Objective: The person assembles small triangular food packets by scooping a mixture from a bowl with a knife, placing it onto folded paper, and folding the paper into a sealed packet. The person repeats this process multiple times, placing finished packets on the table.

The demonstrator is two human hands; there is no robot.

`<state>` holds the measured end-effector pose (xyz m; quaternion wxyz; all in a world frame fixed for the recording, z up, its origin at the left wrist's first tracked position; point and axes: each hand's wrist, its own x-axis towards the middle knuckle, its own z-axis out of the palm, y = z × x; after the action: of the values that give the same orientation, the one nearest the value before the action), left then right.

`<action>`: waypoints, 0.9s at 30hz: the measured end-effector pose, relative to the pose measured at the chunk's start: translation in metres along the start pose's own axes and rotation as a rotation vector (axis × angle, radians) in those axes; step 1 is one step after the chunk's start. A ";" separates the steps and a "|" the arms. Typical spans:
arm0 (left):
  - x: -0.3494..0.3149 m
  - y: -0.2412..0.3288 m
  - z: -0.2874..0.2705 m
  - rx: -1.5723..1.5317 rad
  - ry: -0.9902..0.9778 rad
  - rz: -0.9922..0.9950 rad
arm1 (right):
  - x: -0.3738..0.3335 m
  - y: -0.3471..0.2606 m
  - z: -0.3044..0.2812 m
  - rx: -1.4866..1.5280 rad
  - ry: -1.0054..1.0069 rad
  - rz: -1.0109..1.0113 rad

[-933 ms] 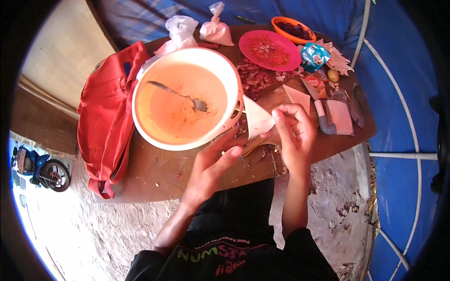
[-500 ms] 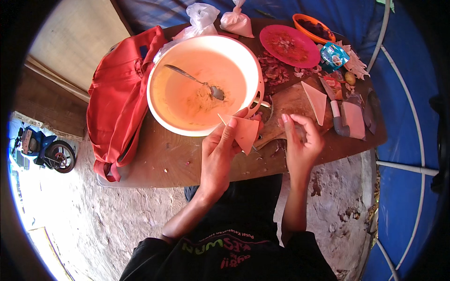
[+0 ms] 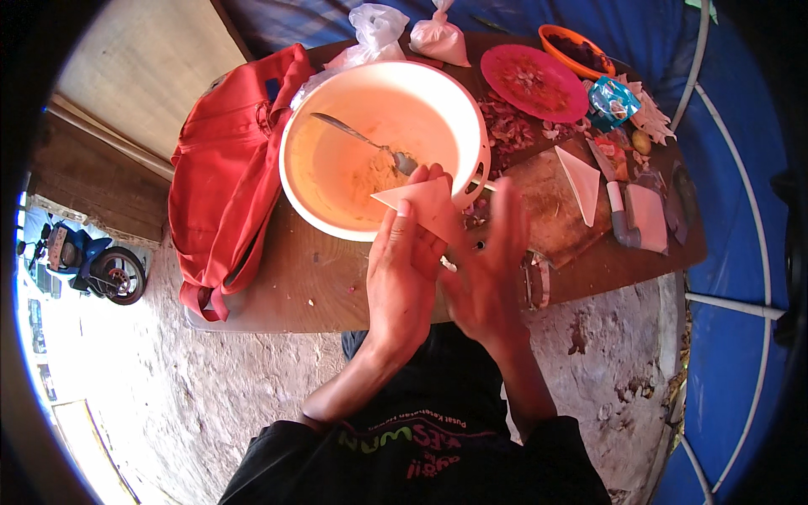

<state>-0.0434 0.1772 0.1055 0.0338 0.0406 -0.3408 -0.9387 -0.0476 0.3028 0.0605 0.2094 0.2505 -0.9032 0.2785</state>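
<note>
Filling step, we judge: our left hand [image 3: 404, 273] pinches the folded triangular pastry cone [image 3: 425, 204] over the white bowl's rim [image 3: 471, 126], right hand [image 3: 488, 273] blurred, fingers spread, spoon [image 3: 366, 141] next.

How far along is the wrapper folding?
Done: one folded pale triangular wrapper lies on the wooden board. In hand: left hand holds a second triangular wrapper over the white bowl; right hand is blurred beside it. Left: orange filling remains in the bowl with the metal spoon.
</note>
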 end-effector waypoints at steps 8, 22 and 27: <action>-0.001 -0.015 0.006 0.038 -0.078 -0.026 | -0.017 0.001 -0.005 -0.105 0.106 0.166; 0.007 -0.039 0.002 0.295 -0.267 -0.155 | -0.019 0.009 -0.032 0.383 0.392 0.089; 0.005 -0.035 0.005 0.195 -0.233 -0.225 | -0.022 0.017 -0.029 0.213 0.356 0.076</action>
<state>-0.0502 0.2066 0.0872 -0.1154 -0.0276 -0.4250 -0.8974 -0.0331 0.3396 0.0644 0.3274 0.1839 -0.8263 0.4198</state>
